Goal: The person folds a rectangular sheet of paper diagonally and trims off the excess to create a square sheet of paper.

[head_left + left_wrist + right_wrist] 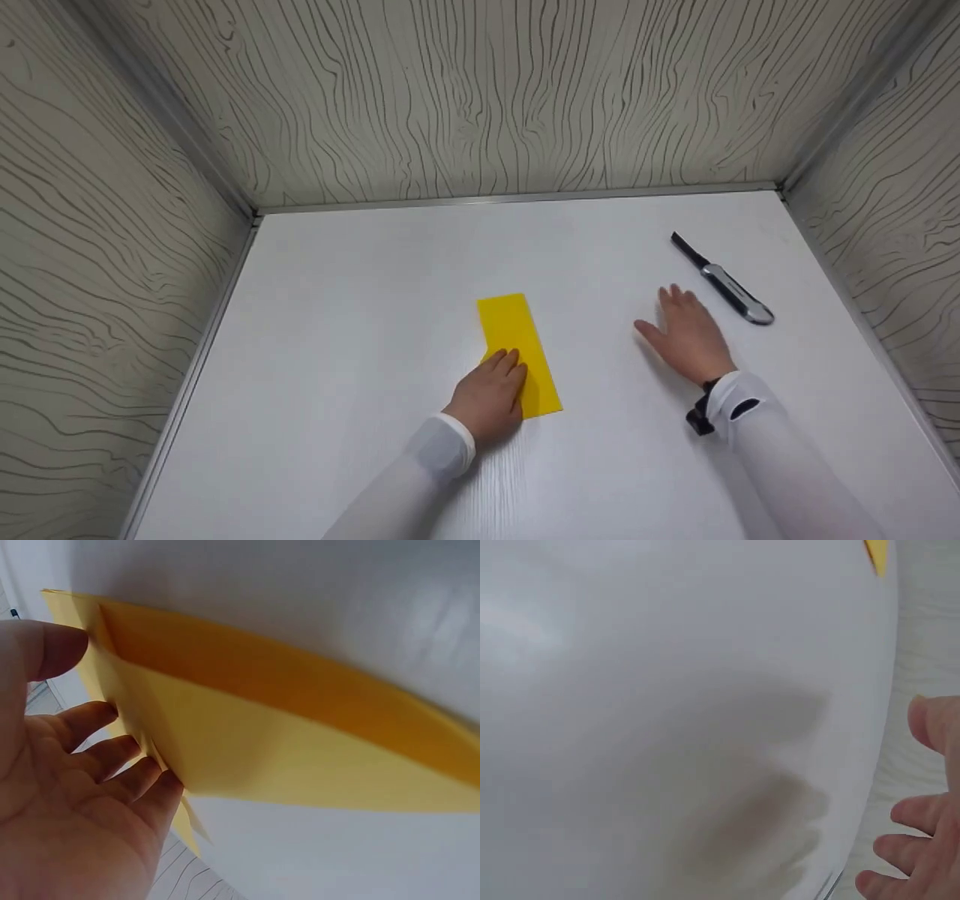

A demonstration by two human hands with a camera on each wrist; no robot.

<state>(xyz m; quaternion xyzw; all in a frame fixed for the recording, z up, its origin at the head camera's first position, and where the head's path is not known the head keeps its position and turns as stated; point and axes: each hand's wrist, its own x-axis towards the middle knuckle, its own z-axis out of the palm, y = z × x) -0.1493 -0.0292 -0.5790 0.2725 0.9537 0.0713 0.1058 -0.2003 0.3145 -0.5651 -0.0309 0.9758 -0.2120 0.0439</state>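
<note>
A folded sheet of yellow paper [513,322] lies on the white table. My left hand [486,397] rests on its lower left part, fingers pressing the paper. In the left wrist view, the thumb and fingertips of the left hand [82,787] touch the yellow paper [247,735] along one end, and its layers gape apart along the long side. To the right, my right hand [686,337] hovers over the table with spread fingers and holds nothing. Its shadow falls below it in the right wrist view, where the right hand [930,832] shows at the edge.
A utility knife [727,289] with a black blade and a grey and black handle lies just beyond my right hand, blade pointing up and left. Wood-patterned panels [480,97] wall the table [337,315] at the back and both sides, with metal strips along the edges.
</note>
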